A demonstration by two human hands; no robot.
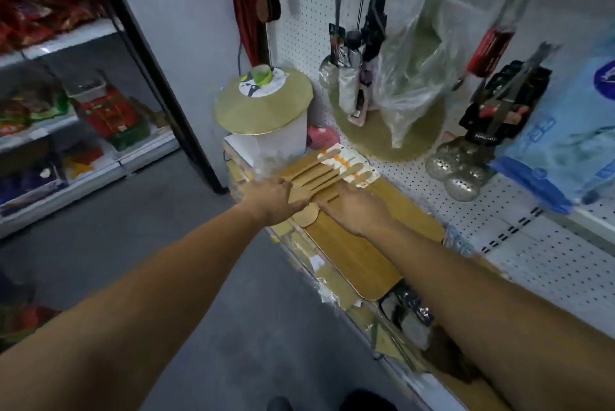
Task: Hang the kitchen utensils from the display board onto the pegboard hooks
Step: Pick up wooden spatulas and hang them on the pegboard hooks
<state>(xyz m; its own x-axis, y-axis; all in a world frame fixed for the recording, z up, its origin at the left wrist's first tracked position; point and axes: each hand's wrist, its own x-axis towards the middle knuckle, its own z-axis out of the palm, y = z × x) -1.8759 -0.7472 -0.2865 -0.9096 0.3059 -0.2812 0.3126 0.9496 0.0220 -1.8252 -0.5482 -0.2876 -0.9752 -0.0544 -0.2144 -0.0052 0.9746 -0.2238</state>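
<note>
person, as seen from the head camera.
- left hand (269,201), right hand (352,211): bare; outlines of fingers and knuckles softened by blur.
- left forearm (149,277), right forearm (482,284): bare along the whole visible length, up to the frame edges.
- footwear: two dark rounded shoe tips, left shoe tip (279,404) and right shoe tip (367,401), at the bottom edge; detail too dim to tell.

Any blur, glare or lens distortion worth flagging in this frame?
Head view: motion blur smears the right side, blue package worst; wide-angle lens slants the black shelf post; light dim and flat, no strong glare; left hand, right hand and wooden utensil set fairly sharp.
</note>
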